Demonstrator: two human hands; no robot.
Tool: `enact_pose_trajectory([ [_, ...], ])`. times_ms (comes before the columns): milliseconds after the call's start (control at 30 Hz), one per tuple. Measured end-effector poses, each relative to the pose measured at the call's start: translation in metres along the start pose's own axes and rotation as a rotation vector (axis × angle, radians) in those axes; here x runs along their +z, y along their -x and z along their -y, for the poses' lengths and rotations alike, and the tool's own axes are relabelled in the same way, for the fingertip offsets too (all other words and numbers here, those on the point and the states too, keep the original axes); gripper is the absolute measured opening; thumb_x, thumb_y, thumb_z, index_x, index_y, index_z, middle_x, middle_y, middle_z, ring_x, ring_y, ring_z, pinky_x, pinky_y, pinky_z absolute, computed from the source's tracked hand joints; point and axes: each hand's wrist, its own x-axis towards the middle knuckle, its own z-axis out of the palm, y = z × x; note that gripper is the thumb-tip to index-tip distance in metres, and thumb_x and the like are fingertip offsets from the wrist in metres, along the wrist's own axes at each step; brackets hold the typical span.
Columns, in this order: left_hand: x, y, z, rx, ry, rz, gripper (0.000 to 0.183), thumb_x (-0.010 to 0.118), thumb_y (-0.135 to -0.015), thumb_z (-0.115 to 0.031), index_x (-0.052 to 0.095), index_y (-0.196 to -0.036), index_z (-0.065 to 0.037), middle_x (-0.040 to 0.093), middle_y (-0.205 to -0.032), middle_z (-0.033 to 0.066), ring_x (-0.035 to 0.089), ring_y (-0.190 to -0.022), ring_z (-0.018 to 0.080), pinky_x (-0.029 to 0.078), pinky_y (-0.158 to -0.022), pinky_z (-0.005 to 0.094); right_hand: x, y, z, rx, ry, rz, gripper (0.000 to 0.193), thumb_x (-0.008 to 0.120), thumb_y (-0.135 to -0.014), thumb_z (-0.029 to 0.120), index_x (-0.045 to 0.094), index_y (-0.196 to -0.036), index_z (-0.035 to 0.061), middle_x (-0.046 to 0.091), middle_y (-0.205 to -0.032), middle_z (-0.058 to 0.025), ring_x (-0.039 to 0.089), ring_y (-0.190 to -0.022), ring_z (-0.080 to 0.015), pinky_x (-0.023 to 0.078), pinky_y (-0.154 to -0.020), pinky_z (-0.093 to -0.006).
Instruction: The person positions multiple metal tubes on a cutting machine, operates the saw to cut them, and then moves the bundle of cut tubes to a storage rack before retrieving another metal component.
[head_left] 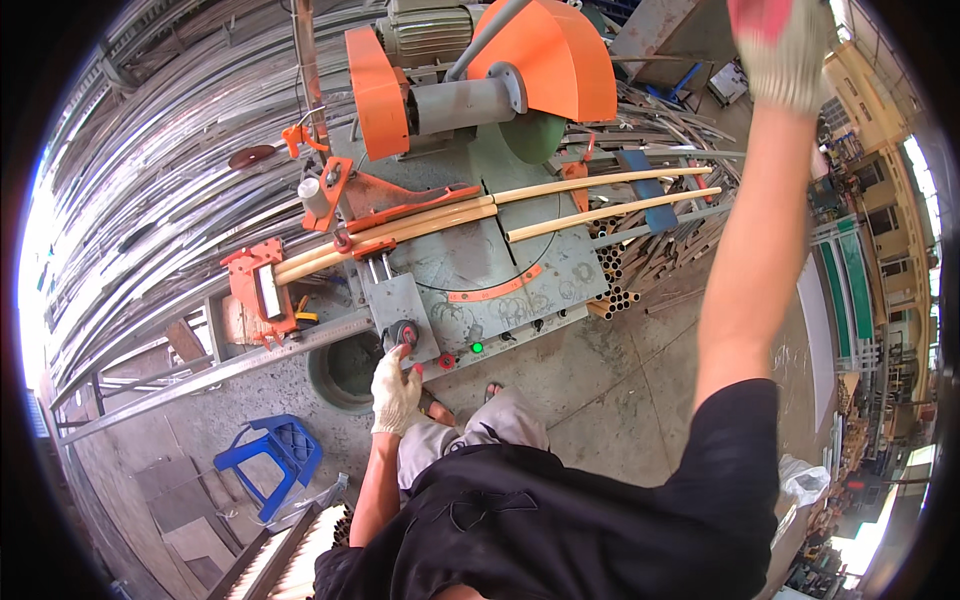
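Note:
My left hand [397, 392], in a white knit glove with red fingertips, is closed on a black knob [401, 336] at the near end of the saw's vise. My right hand [785, 55], in the same kind of glove, is raised at the upper right. The top edge cuts off its fingers, so anything in them is hidden. Two long tan tubes [385, 236] lie side by side through the vise on the grey saw table [450, 270]. Right of the cutting slot lie two tan lengths [612, 214]. Above them stands the saw's orange blade guard [565, 60].
A green-lit button [477, 348] and a red knob [446, 361] sit on the table's front. A dark bucket [340, 375] stands below the vise. A blue plastic stool [270, 460] is at lower left. Stacked metal lengths [180, 130] fill the far left; cut tubes [612, 295] lie right.

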Motion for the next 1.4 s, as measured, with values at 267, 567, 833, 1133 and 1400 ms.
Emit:
enact_pose_trajectory([
  [267, -0.040, 0.034, 0.059, -0.179, -0.182, -0.133, 0.041, 0.068, -0.083, -0.010, 0.058, -0.121, 0.000, 0.065, -0.115, 0.0188, 0.062, -0.108, 0.0324, 0.048, -0.095, 0.0387, -0.238, 0.434, -0.235, 1.019, 1.145, 0.129, 0.033, 0.055, -0.093, 0.027, 0.062, -0.117, 0.0050, 0.062, -0.117, -0.0223, 0.060, -0.108, -0.0386, 0.048, -0.091, -0.0414],
  [567, -0.019, 0.074, 0.027, -0.438, -0.249, -0.133, 0.040, 0.066, -0.086, -0.012, 0.056, -0.123, 0.001, 0.063, -0.120, 0.0200, 0.059, -0.115, 0.0332, 0.046, -0.099, 0.0390, -0.219, 0.492, -0.281, 1.011, 1.545, 0.499, 0.041, 0.053, -0.091, 0.024, 0.055, -0.128, 0.0085, 0.056, -0.131, -0.0155, 0.052, -0.120, -0.0302, 0.042, -0.097, -0.0457],
  [833, 0.017, 0.077, 0.011, -0.453, -0.214, -0.063, 0.039, 0.065, -0.087, -0.012, 0.055, -0.123, 0.001, 0.063, -0.120, 0.0209, 0.059, -0.115, 0.0345, 0.045, -0.098, 0.0402, -0.226, 0.476, -0.238, 1.015, 1.348, 0.325, 0.037, 0.056, -0.091, 0.022, 0.058, -0.123, 0.0018, 0.062, -0.121, -0.0191, 0.059, -0.112, -0.0354, 0.046, -0.097, -0.0417],
  [1133, -0.026, 0.005, 0.049, -0.328, -0.322, -0.088, 0.040, 0.066, -0.085, -0.010, 0.057, -0.123, 0.001, 0.063, -0.119, 0.0193, 0.060, -0.113, 0.0330, 0.046, -0.099, 0.0386, -0.155, 0.606, -0.165, 1.394, 1.145, 0.693, 0.034, 0.060, -0.088, 0.039, 0.069, -0.094, 0.0068, 0.069, -0.082, -0.0191, 0.067, -0.079, -0.0377, 0.052, -0.071, -0.0478],
  [1400, -0.081, -0.185, 0.100, 0.036, -0.538, -0.080, 0.052, 0.063, -0.078, -0.002, 0.051, -0.128, 0.003, 0.054, -0.128, 0.0260, 0.050, -0.122, 0.0402, 0.040, -0.104, 0.0443, -0.091, 0.635, -0.208, 1.533, 1.174, 0.660, 0.044, 0.052, -0.089, 0.039, 0.072, -0.089, 0.0004, 0.067, -0.087, -0.0254, 0.066, -0.087, -0.0419, 0.051, -0.079, -0.0507],
])
